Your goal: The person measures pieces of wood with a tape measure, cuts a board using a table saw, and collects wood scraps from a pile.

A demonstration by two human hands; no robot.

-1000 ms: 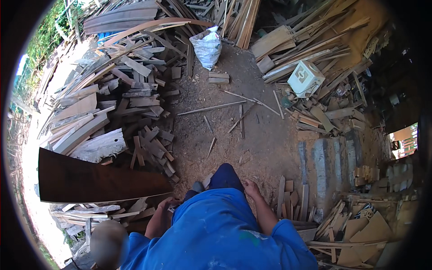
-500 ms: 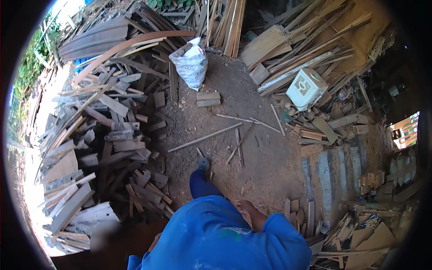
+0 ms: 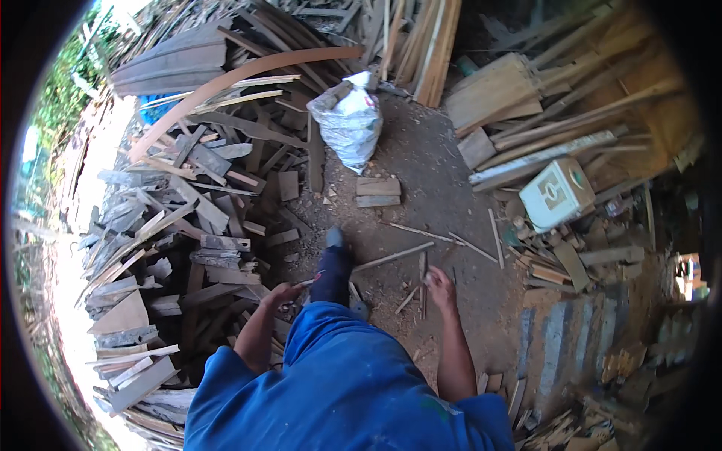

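My left hand (image 3: 283, 294) hangs beside my dark-trousered leg, its loosely stretched fingers pointing inward. In the picture its fingertips meet the end of a long thin stick (image 3: 395, 255), which lies on the ground and passes behind my leg. I cannot see any grip on it. On the other side my right hand (image 3: 441, 289) is held out with half-bent fingers, the thumb apart, and nothing visible in it. Below that hand a short upright-looking strip of wood (image 3: 423, 301) rests on the dirt. One grey-shod foot (image 3: 335, 237) is stepped forward.
Scrap wood (image 3: 218, 214) is heaped on the left. Ahead stand a stuffed white sack (image 3: 352, 128) and two short boards (image 3: 378, 186) on the ground. A white plastic container (image 3: 556, 195) sits among planks at the right, with grey-striped ground (image 3: 555, 338) nearer me.
Both my hands have swung out from beside my body into fuller view. A foot has stepped forward, and the view has shifted, moving the sack and container rightward and slightly down in the picture.
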